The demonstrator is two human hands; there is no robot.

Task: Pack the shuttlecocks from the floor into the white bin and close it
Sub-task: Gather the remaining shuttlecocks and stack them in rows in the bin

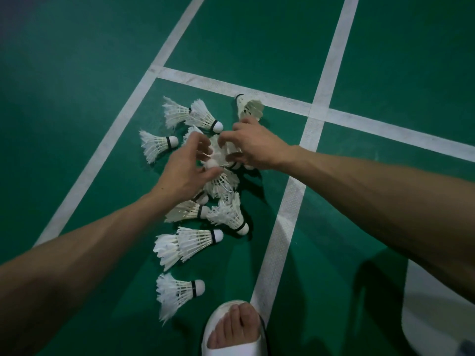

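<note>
- Shuttlecocks (226,214): white-feathered, with black-banded corks, lying in a loose heap on the green court floor (77,73) between two white lines (102,150). Several are nesting one into another, as is the stacked pair (195,240) nearer the person.
- Far shuttlecock (250,107): lying on the cross line, just beyond the right hand.
- Near shuttlecock (180,291): lying apart from the heap, close to the foot.
- Left hand (187,170): reaching into the middle of the heap. Fingers are spreading and curling, with thumb and fingers closing round the middle shuttlecock (212,164), whose cork is showing between them.
- Right hand (257,146): reaching in from the opposite side, palm down. Fingers are curling close together onto the feathers (231,149) beneath; whether they are gripping or only touching cannot be told.
- White bin (437,317): sitting at the lower right edge, beyond the long line and well apart from the heap. Only part of it is showing below the right forearm.
- Foot in a white sandal (231,343): standing at the bottom edge, just beside the long line.
</note>
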